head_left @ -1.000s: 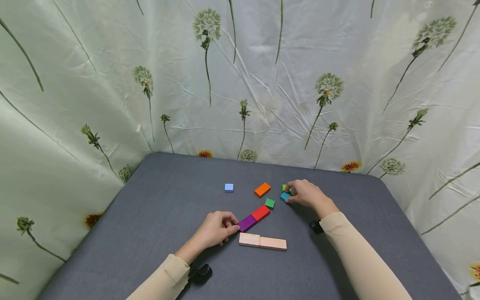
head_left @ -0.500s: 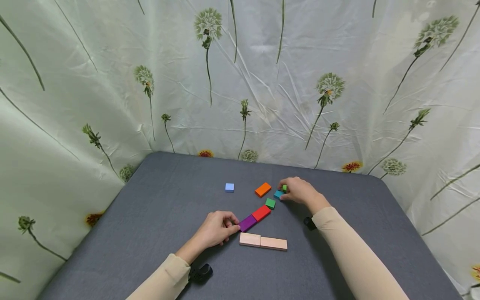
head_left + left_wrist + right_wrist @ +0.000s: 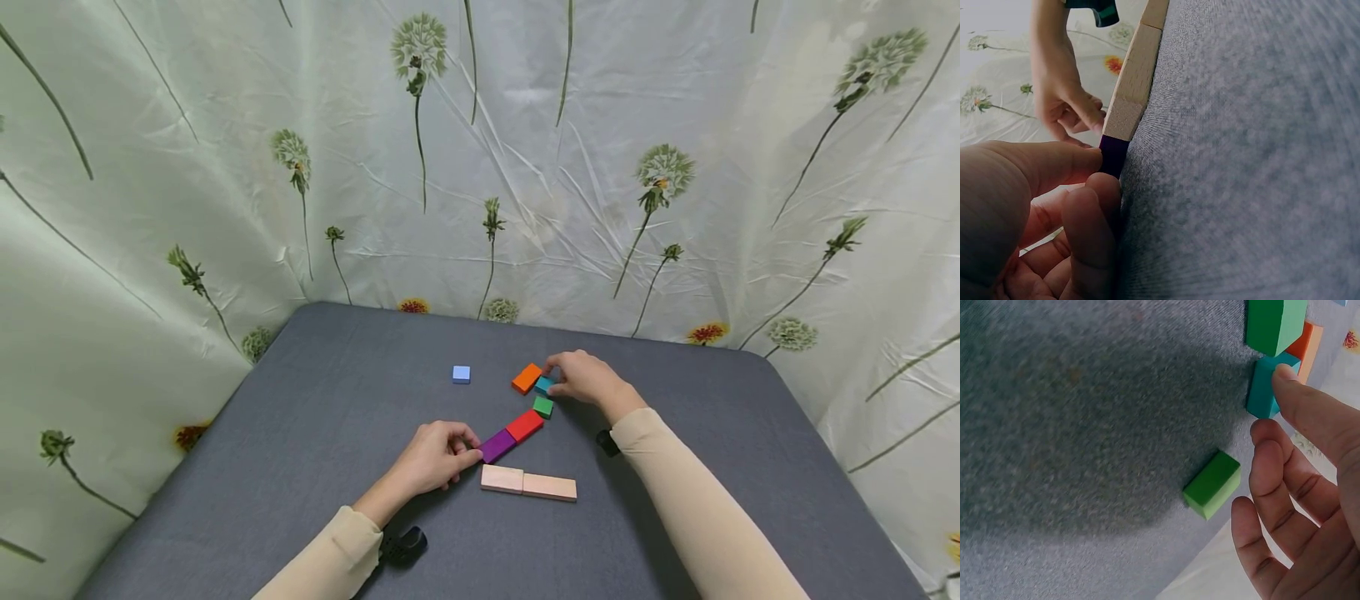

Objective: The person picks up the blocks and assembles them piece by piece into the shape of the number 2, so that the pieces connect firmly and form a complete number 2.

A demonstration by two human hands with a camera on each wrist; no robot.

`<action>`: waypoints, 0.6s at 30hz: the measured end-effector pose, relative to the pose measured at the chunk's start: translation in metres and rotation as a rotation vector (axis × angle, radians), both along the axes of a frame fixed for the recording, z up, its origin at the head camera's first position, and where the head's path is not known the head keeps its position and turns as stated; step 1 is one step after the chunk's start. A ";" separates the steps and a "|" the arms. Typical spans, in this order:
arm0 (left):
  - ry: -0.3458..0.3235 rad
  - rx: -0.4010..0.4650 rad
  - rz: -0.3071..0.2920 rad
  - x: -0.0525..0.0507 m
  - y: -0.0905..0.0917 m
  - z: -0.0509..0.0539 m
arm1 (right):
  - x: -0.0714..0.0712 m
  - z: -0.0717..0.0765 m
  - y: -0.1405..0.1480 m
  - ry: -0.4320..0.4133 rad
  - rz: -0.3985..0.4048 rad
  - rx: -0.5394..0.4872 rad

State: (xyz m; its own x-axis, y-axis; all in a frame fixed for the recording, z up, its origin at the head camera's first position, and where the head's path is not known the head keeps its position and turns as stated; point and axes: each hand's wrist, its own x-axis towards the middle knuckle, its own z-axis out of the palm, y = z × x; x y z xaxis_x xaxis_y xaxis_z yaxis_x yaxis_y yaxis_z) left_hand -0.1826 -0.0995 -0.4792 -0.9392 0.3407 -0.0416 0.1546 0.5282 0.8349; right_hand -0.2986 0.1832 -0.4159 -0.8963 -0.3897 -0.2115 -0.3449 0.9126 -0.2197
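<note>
My left hand (image 3: 433, 457) pinches the near end of a purple block (image 3: 497, 447) between thumb and finger. A red block (image 3: 524, 426) continues that slanted line, with a green block (image 3: 543, 407) at its far end. Thumb and fingertips of my right hand (image 3: 587, 381) grip a small teal block (image 3: 544, 385), which lies between the green block and an orange block (image 3: 527, 377). The right wrist view has a light green block (image 3: 1213, 484) lying apart below the fingers; the hand hides it in the head view.
Two plain wooden blocks (image 3: 549, 487) lie end to end on the near side of the purple block. A light blue block (image 3: 461, 375) sits alone to the left of the orange one. Behind the grey tabletop (image 3: 337, 375) hangs a flowered curtain (image 3: 480, 167).
My right hand has slid the teal block leftward, away from the light green block and up to the orange and green ones. The left hand has stayed on the purple block.
</note>
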 end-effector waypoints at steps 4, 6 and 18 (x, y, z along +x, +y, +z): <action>0.000 0.005 0.000 0.000 0.000 0.000 | -0.001 -0.001 -0.005 0.010 0.021 0.001; -0.003 0.002 0.002 0.000 0.000 0.000 | -0.002 0.000 -0.008 0.012 0.035 0.002; -0.014 -0.010 0.008 0.000 0.000 0.000 | -0.003 0.000 -0.022 -0.005 0.048 0.005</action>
